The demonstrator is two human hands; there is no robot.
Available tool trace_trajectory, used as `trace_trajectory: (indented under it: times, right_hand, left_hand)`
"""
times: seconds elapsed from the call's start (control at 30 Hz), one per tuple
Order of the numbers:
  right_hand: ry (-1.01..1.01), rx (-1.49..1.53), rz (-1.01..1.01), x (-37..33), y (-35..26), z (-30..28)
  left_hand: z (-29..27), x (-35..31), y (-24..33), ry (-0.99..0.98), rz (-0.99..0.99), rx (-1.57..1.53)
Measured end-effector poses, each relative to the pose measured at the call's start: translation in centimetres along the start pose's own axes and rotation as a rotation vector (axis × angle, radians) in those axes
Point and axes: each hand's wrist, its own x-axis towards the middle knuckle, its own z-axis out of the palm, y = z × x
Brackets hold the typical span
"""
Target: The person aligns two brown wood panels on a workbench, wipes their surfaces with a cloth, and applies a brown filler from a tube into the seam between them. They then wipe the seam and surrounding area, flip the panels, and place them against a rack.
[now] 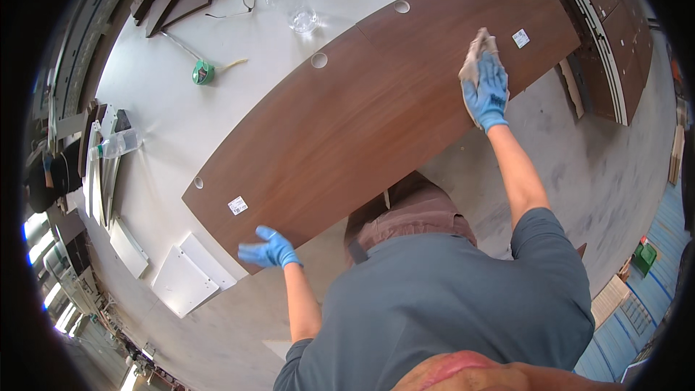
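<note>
A long dark-brown wooden panel [340, 130] with a curved far edge lies in front of me, bearing two white stickers and several round pale spots along that edge. My right hand [491, 90], in a blue glove, presses a pale beige cloth [476, 54] onto the panel's right part, beside the right sticker [520, 38]. At the panel's near left corner is my left hand [271, 249], also gloved in blue, fingers stretched out and holding nothing. Whether it touches the panel's edge I cannot tell. The left sticker [237, 205] lies just beyond it.
A clear bottle with a black lid [291, 3], glasses [248, 0] and a green tape measure [203, 72] lie on the white table [163, 112]. White boards [184, 282] are at the left. More brown panels [612, 36] stand at the right.
</note>
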Motion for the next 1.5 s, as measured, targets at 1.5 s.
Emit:
trace_trajectory:
  times: [1.5]
  right_hand:
    - [0.527,0.522,-0.891,49.4,9.0,9.4]
  left_hand:
    - [0.9,-17.3,49.8,-0.322,0.821,-0.320]
